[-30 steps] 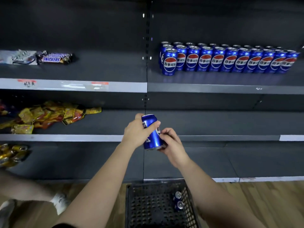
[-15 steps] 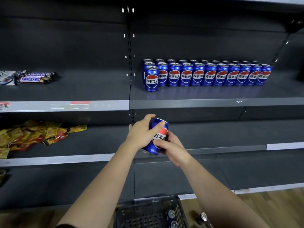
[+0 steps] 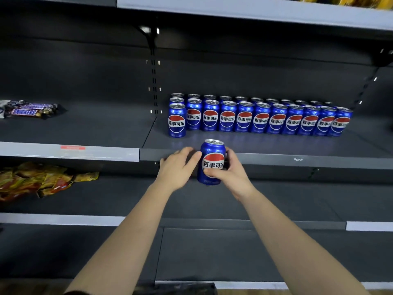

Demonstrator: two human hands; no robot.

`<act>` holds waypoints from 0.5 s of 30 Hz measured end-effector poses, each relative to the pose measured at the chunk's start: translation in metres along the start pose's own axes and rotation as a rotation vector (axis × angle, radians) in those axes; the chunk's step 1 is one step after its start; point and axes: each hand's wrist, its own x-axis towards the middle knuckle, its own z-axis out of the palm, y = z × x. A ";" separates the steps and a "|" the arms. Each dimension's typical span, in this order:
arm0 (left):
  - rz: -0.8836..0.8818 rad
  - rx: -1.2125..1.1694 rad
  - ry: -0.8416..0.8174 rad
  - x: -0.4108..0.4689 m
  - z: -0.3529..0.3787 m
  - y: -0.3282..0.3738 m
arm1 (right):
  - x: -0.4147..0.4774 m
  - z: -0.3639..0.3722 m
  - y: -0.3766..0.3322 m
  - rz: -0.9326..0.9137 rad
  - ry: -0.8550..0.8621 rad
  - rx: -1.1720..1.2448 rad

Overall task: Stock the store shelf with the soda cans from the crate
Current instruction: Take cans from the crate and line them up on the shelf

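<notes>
**Head camera: a blue soda can held in both hands at the lip of the drinks shelf**

I am looking slightly down at dark store shelving, with two bare forearms reaching up from the bottom of the frame. They meet at a single soda can [image 3: 212,161], blue with a red, white and blue roundel and Chinese lettering. It is upright with its label facing me.

The right hand [image 3: 232,174] grips the can: its thumb lies across the front, just under the label, and its fingers curl round the back. The left hand [image 3: 176,167] is loose and mostly spread. Its thumb touches the can's upper left side, and its fingers reach away to the left, in front of the shelf lip. I cannot tell whether those fingers touch the lip.

The can is in the air in front of the grey front edge of the shelf [image 3: 276,158], and its base hangs below that edge. Behind it on the shelf stand the stocked cans [image 3: 261,118], matching ones in two tidy rows. One extra can stands forward at the left end. The held can is just right of that one and nearer to me.

On the neighbouring bay to the left lie Snickers bars [image 3: 32,109]. One level lower there is a heap of yellow and red snack packets [image 3: 42,179].
</notes>
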 end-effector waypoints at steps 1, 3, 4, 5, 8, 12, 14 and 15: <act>-0.004 0.034 0.015 0.003 0.001 0.000 | 0.008 -0.005 -0.004 -0.015 0.007 -0.014; 0.000 0.108 0.035 0.007 0.003 -0.003 | 0.023 -0.013 -0.012 -0.051 0.034 -0.050; 0.001 0.149 0.046 0.010 0.003 -0.004 | 0.030 -0.017 -0.017 -0.070 0.046 -0.069; 0.005 0.196 0.058 0.012 0.004 -0.006 | 0.036 -0.020 -0.021 -0.084 0.060 -0.085; 0.019 0.339 0.069 0.019 0.004 -0.008 | 0.054 -0.025 -0.031 -0.106 0.093 -0.112; 0.036 0.469 0.064 0.026 0.003 -0.009 | 0.073 -0.029 -0.034 -0.103 0.142 -0.168; 0.031 0.501 0.065 0.029 0.002 -0.012 | 0.080 -0.029 -0.034 -0.095 0.165 -0.184; 0.031 0.515 0.066 0.031 0.002 -0.014 | 0.084 -0.028 -0.034 -0.092 0.169 -0.191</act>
